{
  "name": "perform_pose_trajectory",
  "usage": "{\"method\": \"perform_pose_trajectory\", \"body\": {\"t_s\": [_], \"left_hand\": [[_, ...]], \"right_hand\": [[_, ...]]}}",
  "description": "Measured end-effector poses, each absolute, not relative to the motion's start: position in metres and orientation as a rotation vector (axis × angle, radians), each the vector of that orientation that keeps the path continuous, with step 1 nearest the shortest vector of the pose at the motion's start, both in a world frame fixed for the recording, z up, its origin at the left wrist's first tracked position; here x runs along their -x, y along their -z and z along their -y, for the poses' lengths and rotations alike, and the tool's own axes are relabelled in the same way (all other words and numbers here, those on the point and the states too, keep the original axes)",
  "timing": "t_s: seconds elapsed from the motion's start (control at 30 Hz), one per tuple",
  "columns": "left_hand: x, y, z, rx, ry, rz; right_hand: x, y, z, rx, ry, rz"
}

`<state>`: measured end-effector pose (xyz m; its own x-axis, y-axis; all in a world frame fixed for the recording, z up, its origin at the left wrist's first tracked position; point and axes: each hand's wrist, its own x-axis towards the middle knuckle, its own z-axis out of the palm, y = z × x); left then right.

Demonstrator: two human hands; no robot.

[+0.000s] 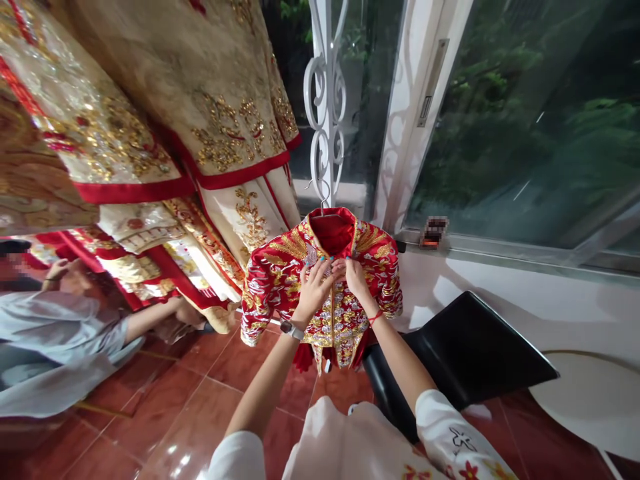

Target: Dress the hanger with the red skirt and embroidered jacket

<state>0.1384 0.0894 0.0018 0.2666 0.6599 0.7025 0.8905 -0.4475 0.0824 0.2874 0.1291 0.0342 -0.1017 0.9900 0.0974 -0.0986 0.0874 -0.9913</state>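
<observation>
A red jacket (285,267) with dense gold and silver embroidery and a stand collar hangs upright on a thin hanger (324,208). My left hand (316,288) lies over the upper chest, its outer fingers fanned on the cloth, and index finger and thumb at the front edge. Close beside it, just below the collar, my right hand (354,279) has its fingers bent onto the opposite front edge. The fingertips of both hands nearly meet there. Whatever fastening lies under them is hidden. A small white tag (327,365) dangles at the hem.
Long cream and gold embroidered garments (225,133) hang at the left. White scrolled ironwork (326,120) stands behind the jacket, before glass windows. A black chair (480,347) and a round white surface (590,393) are at the right. A person (60,333) sits low at the left.
</observation>
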Motion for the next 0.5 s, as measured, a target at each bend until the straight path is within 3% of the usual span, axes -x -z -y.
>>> {"method": "perform_pose_trajectory", "body": {"t_s": [0.1,0.23,0.37,0.5], "left_hand": [[-0.143,0.002,-0.084,2.091,1.216,1.534],[-0.151,-0.032,-0.090,2.016,1.508,1.804],[-0.161,-0.064,-0.100,1.942,1.426,2.076],[-0.165,-0.064,-0.095,1.881,1.361,2.137]], "right_hand": [[-0.284,-0.038,-0.127,0.973,-1.358,1.241],[-0.275,-0.036,-0.132,0.940,-1.329,1.221],[-0.272,-0.012,-0.138,0.905,-1.250,1.203],[-0.278,0.041,-0.102,1.125,-1.168,1.446]]}}
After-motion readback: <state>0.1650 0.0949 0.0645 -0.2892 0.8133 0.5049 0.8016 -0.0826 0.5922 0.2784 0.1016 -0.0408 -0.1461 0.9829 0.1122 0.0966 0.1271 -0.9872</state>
